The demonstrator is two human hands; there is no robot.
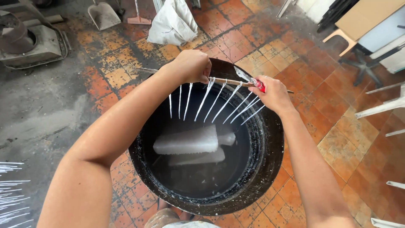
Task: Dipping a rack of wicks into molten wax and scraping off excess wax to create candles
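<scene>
A big black vat (270, 156) stands on the tiled floor below me, filled with dark clear liquid. Two white wax-like blocks (187, 141) float in it. Over the vat I hold a thin wooden stick (230, 82) level, with several thin white tapers (211, 101) hanging from it on strings, swinging slantwise. My left hand (192, 65) grips the stick's left end. My right hand (272, 93) grips the right end together with a red-handled blade (253, 81).
A white sack (173, 23), a dustpan (103, 16) and a scraper lean at the back. A grey metal machine base (33, 42) sits far left. More white tapers (10, 194) show at the lower left edge. Chair legs and white rods crowd the right side.
</scene>
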